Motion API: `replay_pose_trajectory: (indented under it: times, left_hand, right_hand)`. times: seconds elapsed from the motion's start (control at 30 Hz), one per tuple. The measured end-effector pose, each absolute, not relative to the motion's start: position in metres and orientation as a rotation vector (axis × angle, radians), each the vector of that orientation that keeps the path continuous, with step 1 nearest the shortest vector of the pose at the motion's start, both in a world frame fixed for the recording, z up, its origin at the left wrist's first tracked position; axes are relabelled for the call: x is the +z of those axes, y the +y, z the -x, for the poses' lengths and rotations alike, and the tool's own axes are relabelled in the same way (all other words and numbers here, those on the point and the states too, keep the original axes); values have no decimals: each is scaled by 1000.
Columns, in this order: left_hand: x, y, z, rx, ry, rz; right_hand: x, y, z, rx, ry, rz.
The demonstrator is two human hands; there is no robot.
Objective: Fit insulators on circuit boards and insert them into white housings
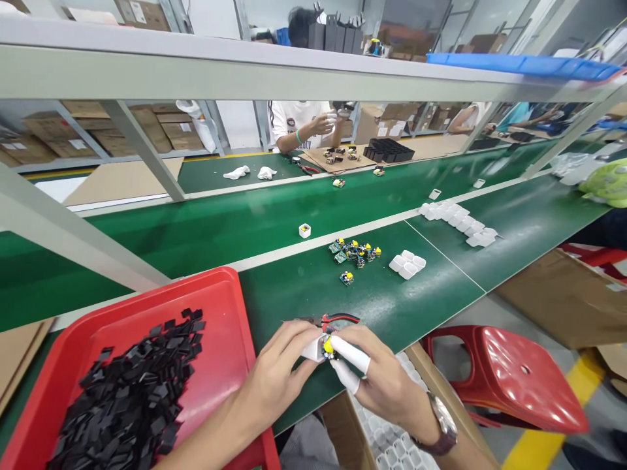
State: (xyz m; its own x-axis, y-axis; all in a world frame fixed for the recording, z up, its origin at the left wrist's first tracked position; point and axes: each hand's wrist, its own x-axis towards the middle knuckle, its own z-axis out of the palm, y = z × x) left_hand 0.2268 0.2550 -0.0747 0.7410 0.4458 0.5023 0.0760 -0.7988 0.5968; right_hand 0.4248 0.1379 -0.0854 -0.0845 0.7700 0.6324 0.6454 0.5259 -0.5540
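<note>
My left hand (280, 369) grips a small white plastic housing (312, 351) over the near edge of the green bench. Between the finger and thumb of my right hand (389, 378), which wear white finger covers, is a small circuit board (328, 348) with a yellow component. The board is at the housing's opening; how far it sits inside I cannot tell. Just beyond my fingers lie red-and-black pliers (341, 318), partly hidden. Farther out are several similar circuit boards (360, 250), one lone board (347, 279) and a cluster of white housings (407, 264).
A red tray (228, 313) of black pieces (132, 391) stands at left. A green conveyor (235, 225) carries a white housing (304, 230) and boards. More housings fill a box (386, 434) below. A red stool (524, 372) stands right. Across, a co-worker (301, 124) sits.
</note>
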Motion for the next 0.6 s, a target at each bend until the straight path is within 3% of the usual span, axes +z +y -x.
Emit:
replay_pose_trajectory:
  times: [0.6]
  left_hand:
    - [-63, 251, -229, 887, 307, -2495]
  right_hand:
    - [-92, 140, -427, 127, -1769, 1071]
